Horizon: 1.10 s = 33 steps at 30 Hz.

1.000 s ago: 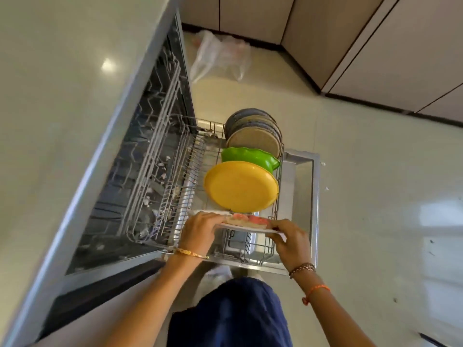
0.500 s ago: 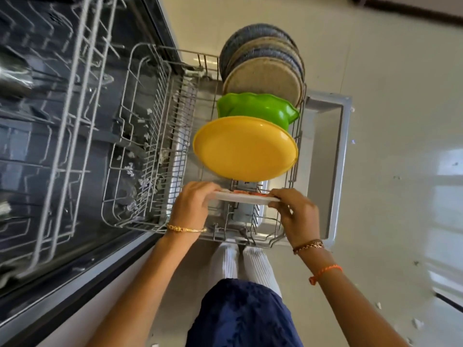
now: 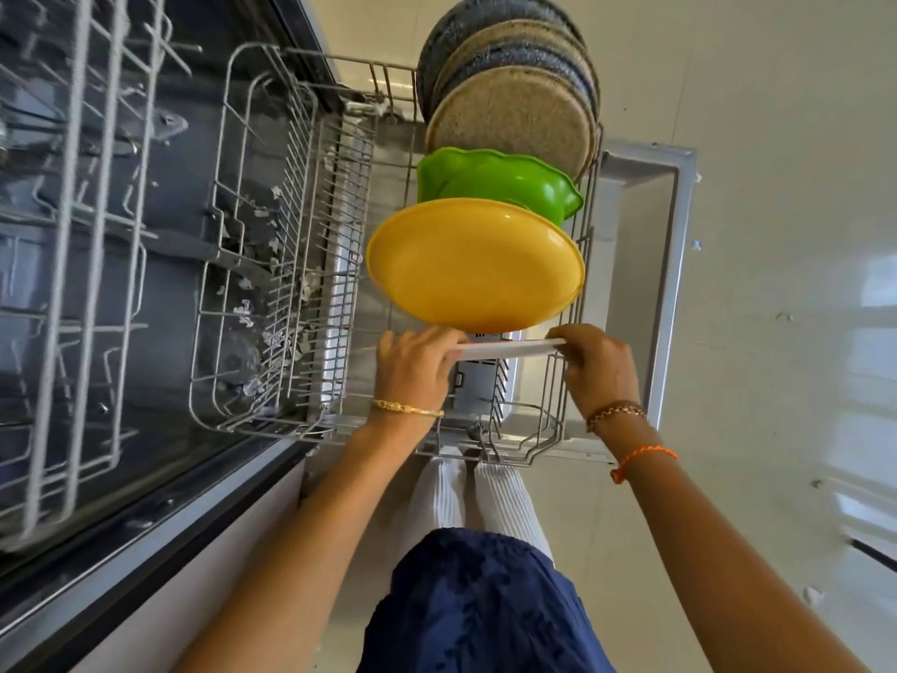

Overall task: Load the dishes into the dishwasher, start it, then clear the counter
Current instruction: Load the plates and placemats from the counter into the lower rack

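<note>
The head view looks straight down on an open dishwasher with its lower rack [image 3: 310, 264] drawn out over the door [image 3: 645, 245]. Along the rack's right edge a row of dishes stands on edge: four speckled plates [image 3: 514, 119] at the far end, a green bowl [image 3: 495, 182] just this side of them, then a yellow plate [image 3: 475, 264] leaning toward the person. At the near end of that row both hands grip one white plate [image 3: 505, 348], seen edge-on. The left hand [image 3: 412, 371] has its fingers curled over the plate's left rim, and the right hand [image 3: 599, 366] pinches the right rim. The plate sits just beside the yellow plate, low among the wires, though whether its lower edge already rests between the tines is hidden. The rack's left part holds no dishes that can be made out, and the upper rack [image 3: 82, 264] is blurred at the left of the view. The step in hand seems to be loading, still early in the whole task: starting the machine and clearing the surface both lie ahead. The next move likely calls for easing the white plate down until it seats upright in a slot, without knocking the yellow plate, then letting go with both hands.
</note>
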{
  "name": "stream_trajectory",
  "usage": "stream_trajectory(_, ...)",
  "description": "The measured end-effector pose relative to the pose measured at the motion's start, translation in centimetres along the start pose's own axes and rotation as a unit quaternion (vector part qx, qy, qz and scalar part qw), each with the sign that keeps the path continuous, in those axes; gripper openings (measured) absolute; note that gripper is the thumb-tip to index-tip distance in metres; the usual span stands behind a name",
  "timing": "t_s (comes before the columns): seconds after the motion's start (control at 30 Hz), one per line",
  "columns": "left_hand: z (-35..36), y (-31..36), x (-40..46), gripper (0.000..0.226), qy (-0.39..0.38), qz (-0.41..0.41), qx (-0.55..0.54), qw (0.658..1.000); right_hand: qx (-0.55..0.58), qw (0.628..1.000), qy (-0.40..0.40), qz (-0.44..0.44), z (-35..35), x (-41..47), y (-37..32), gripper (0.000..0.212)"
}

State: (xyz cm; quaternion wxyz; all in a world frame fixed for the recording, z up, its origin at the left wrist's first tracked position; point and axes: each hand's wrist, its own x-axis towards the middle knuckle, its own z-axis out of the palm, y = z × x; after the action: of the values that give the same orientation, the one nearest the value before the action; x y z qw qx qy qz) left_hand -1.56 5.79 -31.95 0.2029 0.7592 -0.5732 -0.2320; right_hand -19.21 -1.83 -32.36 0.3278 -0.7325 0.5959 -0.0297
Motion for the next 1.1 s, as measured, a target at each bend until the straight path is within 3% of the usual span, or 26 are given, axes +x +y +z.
stream_trajectory(0.17,0.8,0.9,1.5,0.020,-0.010,-0.001,0.019,1.000,-0.018,0.999,-0.011,0.042,-0.4,1.2,0.9,0.028)
stream_trajectory(0.33,0.6,-0.8,2.0,0.033,-0.047,0.089,0.002,0.995,-0.024,0.999,-0.007,0.040,0.5,1.0,1.1,0.031)
stream_trajectory(0.47,1.2,-1.9,1.6,0.037,-0.032,0.124,-0.002,0.992,-0.018,0.997,0.067,-0.019,1.6,-0.4,1.8,0.057)
stream_trajectory(0.6,1.9,-2.9,0.7,0.051,0.064,0.118,0.052,0.990,-0.067,0.969,0.182,-0.156,2.6,-1.4,3.0,0.066)
stream_trajectory(0.7,2.0,-3.2,0.0,0.044,0.130,0.121,0.038,0.983,-0.054,0.952,0.210,-0.218,2.8,-2.0,3.0,0.053)
stream_trajectory(0.87,2.1,-2.6,-1.1,0.021,0.202,0.148,0.017,0.968,0.036,0.952,0.219,-0.211,2.6,-2.7,1.6,0.018)
stream_trajectory(1.0,1.4,-1.1,-1.8,0.025,0.233,0.128,0.029,0.963,0.149,0.945,0.233,-0.177,1.8,-4.2,0.2,0.013)
stream_trajectory(1.1,-2.8,3.6,-3.6,0.017,0.282,0.119,-0.009,0.952,0.219,0.924,0.266,-0.168,-2.2,-6.6,-3.2,0.012)
